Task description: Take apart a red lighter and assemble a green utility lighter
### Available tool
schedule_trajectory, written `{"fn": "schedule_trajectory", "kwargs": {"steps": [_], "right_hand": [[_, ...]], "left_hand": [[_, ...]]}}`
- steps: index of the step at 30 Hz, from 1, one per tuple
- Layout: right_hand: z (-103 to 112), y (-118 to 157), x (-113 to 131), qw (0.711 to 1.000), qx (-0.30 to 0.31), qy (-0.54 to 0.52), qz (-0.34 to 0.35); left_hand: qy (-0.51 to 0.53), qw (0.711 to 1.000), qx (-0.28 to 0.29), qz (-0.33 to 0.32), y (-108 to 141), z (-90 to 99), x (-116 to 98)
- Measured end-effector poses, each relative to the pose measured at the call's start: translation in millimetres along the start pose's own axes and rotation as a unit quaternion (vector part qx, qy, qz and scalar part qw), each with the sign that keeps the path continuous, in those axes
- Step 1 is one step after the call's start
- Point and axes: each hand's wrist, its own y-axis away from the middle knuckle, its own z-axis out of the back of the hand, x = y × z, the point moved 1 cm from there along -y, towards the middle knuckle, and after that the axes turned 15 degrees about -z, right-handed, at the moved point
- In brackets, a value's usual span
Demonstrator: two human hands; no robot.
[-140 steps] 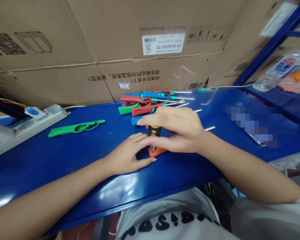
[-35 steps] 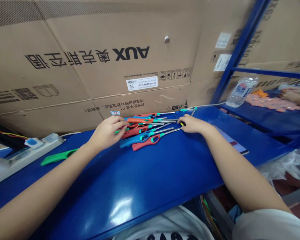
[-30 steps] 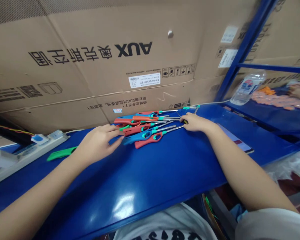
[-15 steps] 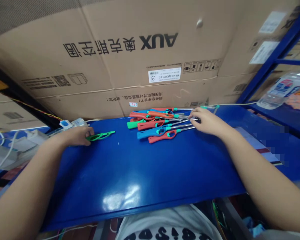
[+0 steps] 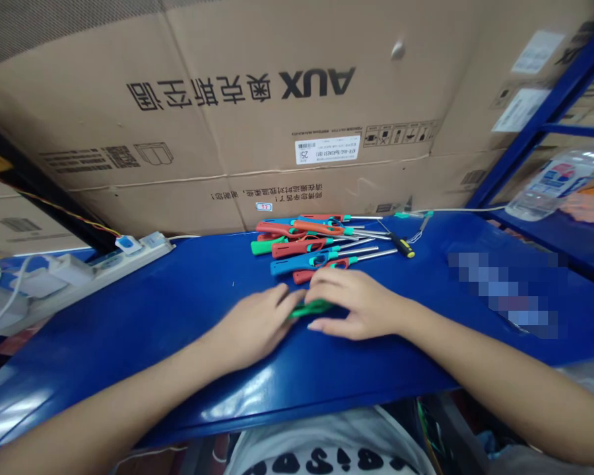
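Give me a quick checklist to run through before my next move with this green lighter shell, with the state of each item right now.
1. Both hands on the green lighter shell: ok, left hand and right hand cover its two ends.
2. Shell lying flat on the blue workbench: ok.
3. Firm grip on the shell: cannot tell, fingers hide most of it.
4. Screwdriver within reach: ok, it lies free, right of the pile.
5. Pile of finished lighters apart from the hands: not ok, the nearest red one touches the right hand's fingers.
6. Power strip out of the way: ok, far left.
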Motion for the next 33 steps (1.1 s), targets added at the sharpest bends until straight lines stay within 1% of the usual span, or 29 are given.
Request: {"fn": "schedule_trajectory", "kwargs": {"steps": [1, 2, 3, 4, 6, 10, 12, 17, 19, 21, 24, 26, 28, 30, 33], "right_hand": [[-5, 1, 4, 0.998, 0.053, 0.021, 0.001], [-9, 1, 6, 0.994, 0.100, 0.041, -0.002], [-11, 1, 7, 0.989, 0.139, 0.059, -0.009], [-12, 1, 6, 0.984, 0.166, 0.068, -0.020], [-10, 1, 1, 0.979, 0.187, 0.070, -0.051], [0, 0, -14, 0.974, 0.188, 0.036, -0.123], [1, 0, -18, 0.974, 0.180, 0.001, -0.137], [-8, 1, -22, 0.977, 0.144, -0.100, -0.121], [-10, 0, -23, 0.975, 0.115, -0.149, -0.116], [-11, -2, -24, 0.975, 0.063, -0.172, -0.125], [-6, -5, -29, 0.971, -0.019, -0.169, -0.168], [-1, -7, -34, 0.960, -0.051, -0.179, -0.207], [4, -7, -37, 0.946, -0.068, -0.191, -0.253], [10, -8, -39, 0.931, -0.074, -0.199, -0.298], [18, -8, -40, 0.914, -0.072, -0.217, -0.334]], "left_hand": [[-0.001, 0.999, -0.019, -0.038, -7, -11.1, -6], [0.006, 0.998, -0.039, -0.055, -11, -19.0, -8], [0.019, 0.996, -0.066, -0.058, -14, -23.7, -7], [0.036, 0.994, -0.087, -0.060, -14, -25.9, -4], [0.080, 0.989, -0.117, -0.049, -14, -25.3, 5], [0.175, 0.971, -0.160, -0.020, -12, -22.0, 18], [0.202, 0.963, -0.175, -0.019, -13, -22.6, 20], [0.219, 0.957, -0.190, -0.025, -14, -25.2, 21], [0.215, 0.957, -0.191, -0.025, -14, -26.5, 22], [0.210, 0.959, -0.187, -0.022, -13, -28.4, 23], [0.209, 0.958, -0.196, -0.002, -11, -30.3, 24], [0.217, 0.954, -0.207, 0.013, -10, -30.3, 24], [0.230, 0.950, -0.208, 0.023, -8, -29.6, 22], [0.247, 0.948, -0.197, 0.024, -7, -28.9, 20], [0.278, 0.944, -0.178, -0.006, -7, -28.9, 18]]}}
